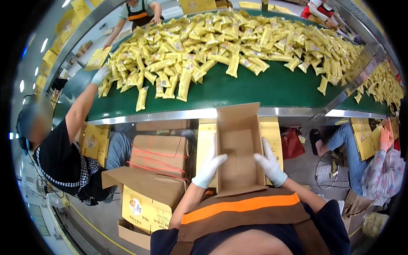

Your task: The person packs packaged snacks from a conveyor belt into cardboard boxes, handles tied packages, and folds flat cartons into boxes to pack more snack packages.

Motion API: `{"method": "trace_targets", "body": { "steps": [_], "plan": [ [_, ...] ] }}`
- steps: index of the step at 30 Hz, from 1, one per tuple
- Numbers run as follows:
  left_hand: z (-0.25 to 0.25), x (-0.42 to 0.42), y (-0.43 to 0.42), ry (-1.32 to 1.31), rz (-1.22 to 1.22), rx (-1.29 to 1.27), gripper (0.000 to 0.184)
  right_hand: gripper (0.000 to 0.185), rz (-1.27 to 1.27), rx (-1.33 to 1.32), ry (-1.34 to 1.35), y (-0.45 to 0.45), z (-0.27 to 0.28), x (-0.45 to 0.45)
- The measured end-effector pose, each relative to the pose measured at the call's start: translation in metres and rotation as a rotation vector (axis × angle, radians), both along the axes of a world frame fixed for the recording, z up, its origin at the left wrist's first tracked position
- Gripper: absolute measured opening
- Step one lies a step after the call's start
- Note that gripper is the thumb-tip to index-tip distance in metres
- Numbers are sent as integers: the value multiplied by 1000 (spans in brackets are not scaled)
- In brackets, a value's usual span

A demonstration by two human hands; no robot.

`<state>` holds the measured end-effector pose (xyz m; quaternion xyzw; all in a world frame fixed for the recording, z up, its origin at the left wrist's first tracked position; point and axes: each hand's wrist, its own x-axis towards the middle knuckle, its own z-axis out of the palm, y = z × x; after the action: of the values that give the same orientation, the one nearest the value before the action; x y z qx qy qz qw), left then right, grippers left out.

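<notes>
In front of my lap I hold an open brown cardboard box (239,157), its bare inside facing up and its far flap raised. My left hand (208,165), in a white glove, grips the box's left wall with the thumb over the rim. On the opposite wall, my right hand (272,165) holds in the same way, also gloved. Beyond the box runs a green conveyor belt (255,91) with a metal edge. Heaped on it are many small yellow packets (185,83). Behind the box, yellow printed cartons (272,136) show on both sides.
To the left, a person (59,140) reaches a gloved hand to the packets. Another person (140,15) stands across the belt; someone sits at the right (380,170). Cord-tied brown cardboard (157,155) and a yellow flat carton (142,208) stand left of me. A metal post (357,78) crosses the belt.
</notes>
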<state>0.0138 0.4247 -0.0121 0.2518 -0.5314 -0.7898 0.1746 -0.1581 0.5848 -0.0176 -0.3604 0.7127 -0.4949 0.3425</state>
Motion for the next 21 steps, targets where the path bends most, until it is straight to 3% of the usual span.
{"method": "trace_targets", "body": {
  "steps": [2, 3, 4, 5, 6, 8, 9, 10, 12, 14, 16, 18, 20, 21],
  "plan": [
    [-23, -13, -11, -62, 35, -230, 86, 80, -137, -64, -138, -9, -6, -3],
    [-21, -19, -19, -92, 54, -330, 85, 76, -136, -36, -82, -15, -4, -10],
    [-19, -20, -27, -129, 70, -431, 85, 74, -106, 22, 93, -19, -7, -20],
    [-17, -16, -38, -194, 27, -771, 83, 71, -72, 74, 266, -20, -10, -37],
    [-10, -11, -52, -276, 53, -923, 82, 69, -38, 118, 444, -24, -14, -57],
    [4, -2, -88, -436, 116, -1223, 80, 62, -84, -17, 755, -39, -6, -114],
    [-2, 0, -123, -436, 251, -1249, 77, 60, -107, -49, 675, -56, 15, -149],
    [-11, 2, -167, -437, 378, -1270, 74, 58, -133, -74, 590, -77, 35, -187],
    [-19, -4, -256, -511, 623, -1240, 71, 61, -82, 17, 804, -120, 45, -281],
    [-42, 2, -337, -335, 699, -818, 70, 72, -343, 116, 419, -165, 39, -359],
    [-65, -35, -394, -169, 712, -374, 70, 91, -540, 211, 499, -198, 11, -435],
    [-44, -64, -392, -410, 467, -445, 70, 104, -708, 147, 383, -253, -37, -462],
    [-26, -89, -375, -382, 358, -443, 68, 105, -627, 110, 613, -282, -49, -433],
    [-36, -98, -370, -329, 350, -473, 69, 101, -402, 335, 666, -284, -40, -402]
  ]
}}
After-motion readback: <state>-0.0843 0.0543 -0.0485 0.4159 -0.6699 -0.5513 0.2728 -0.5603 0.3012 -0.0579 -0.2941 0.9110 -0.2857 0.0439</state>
